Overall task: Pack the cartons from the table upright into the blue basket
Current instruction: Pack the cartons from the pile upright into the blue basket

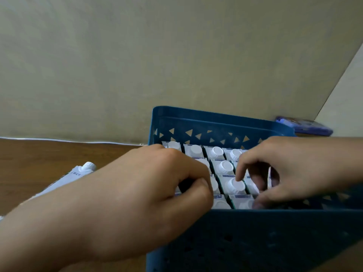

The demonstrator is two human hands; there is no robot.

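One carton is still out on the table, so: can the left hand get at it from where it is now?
Probably yes. The carton lies on the table just beyond the left hand, nothing between; the hand must first leave the basket.

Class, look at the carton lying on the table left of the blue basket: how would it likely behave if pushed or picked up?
The carton lies on its side, flat-faced, so it should slide rather than roll. Its boxy shape probably stays stiff when gripped. Its smooth coating may be slightly slippery.

A plain, dull beige wall (137, 55) fills most of the view. Below it runs a brown wooden desk (39, 158). A paler wall (345, 91) angles in at the right.
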